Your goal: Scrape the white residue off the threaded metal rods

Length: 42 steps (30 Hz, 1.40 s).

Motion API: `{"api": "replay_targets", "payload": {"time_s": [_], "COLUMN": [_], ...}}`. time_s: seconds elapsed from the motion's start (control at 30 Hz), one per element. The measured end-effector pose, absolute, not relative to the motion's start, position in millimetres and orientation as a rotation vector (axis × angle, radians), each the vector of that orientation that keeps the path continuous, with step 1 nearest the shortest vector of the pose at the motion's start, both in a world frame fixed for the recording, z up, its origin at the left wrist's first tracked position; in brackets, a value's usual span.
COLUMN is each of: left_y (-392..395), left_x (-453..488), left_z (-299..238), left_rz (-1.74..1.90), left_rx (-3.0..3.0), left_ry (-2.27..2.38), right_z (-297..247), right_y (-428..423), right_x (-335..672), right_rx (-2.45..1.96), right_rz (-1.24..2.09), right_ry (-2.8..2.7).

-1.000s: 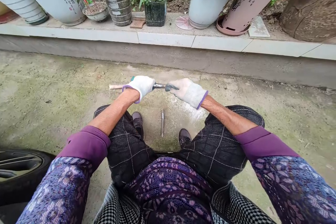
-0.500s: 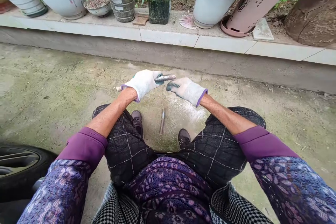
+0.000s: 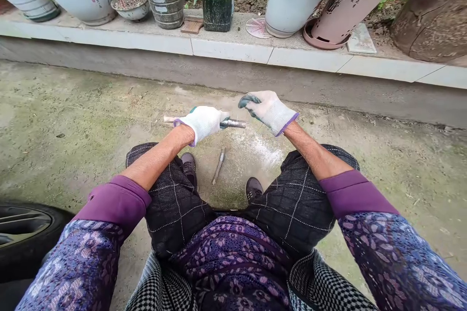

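Observation:
My left hand [image 3: 205, 124], in a white glove with dark green fingers, is closed around a wooden stick [image 3: 168, 119]. The stick lies roughly level, its pale end out to the left. Silvery wire-like winding [image 3: 233, 123] covers the part that comes out on the right, near the tip. Higher and to the right, my gloved right hand [image 3: 268, 109] is closed in a pinch, apart from the stick. Faint thin strands show near its fingers, but what it pinches is too fine to make out. A second short stick [image 3: 218, 167] with a silvery upper part lies on the ground between my shoes.
White powder [image 3: 268, 150] is scattered on the concrete ground [image 3: 91, 107]. A low tiled ledge [image 3: 229, 51] runs across the back, bearing several potted plants, among them a white pot [image 3: 295, 2] and a tall pink pot [image 3: 343, 14]. A car wheel [image 3: 25, 233] stands at the lower left.
My right hand has moved up and slightly right, away from the stick's tip. My left hand and its stick have dropped a little, and the stick's right end now points slightly downward.

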<state>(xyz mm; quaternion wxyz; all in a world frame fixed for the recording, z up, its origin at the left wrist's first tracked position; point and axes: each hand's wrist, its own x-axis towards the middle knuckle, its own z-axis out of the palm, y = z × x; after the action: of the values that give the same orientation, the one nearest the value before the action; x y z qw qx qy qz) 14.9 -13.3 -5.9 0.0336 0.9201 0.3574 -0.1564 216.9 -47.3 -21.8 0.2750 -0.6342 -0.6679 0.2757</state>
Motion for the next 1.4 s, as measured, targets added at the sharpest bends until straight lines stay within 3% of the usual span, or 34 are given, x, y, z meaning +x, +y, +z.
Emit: {"api": "replay_targets", "payload": {"time_s": [0.33,0.57,0.77,1.17,1.4], "left_y": [3.6,3.8,-12.3,-1.0,3.3], "left_x": [6.5,4.9,14.6,7.7,9.8], "left_z": [5.0,-9.2,-2.0,6.2,-10.2], "left_rz": [-0.145,-0.397,-0.563,-0.097,-0.429], "left_rx": [2.717,2.823,2.868,2.705,2.756], "left_ry": [1.372,1.388,1.131,1.355,1.401], "right_z": [-36.0,-14.0,-23.5,-26.5,-21.9], "right_y": [-59.0,-75.2,-54.2,-59.0,-72.5], "right_x": [184.6,189.6,207.3,187.3,186.9], "right_rx": [-1.743,-1.659,-1.622,-1.743,-1.613], "right_rz": [0.834,0.834,0.717,0.944,0.854], "right_ry": [-2.140,-2.012,-1.947,-1.826,-2.109]}}
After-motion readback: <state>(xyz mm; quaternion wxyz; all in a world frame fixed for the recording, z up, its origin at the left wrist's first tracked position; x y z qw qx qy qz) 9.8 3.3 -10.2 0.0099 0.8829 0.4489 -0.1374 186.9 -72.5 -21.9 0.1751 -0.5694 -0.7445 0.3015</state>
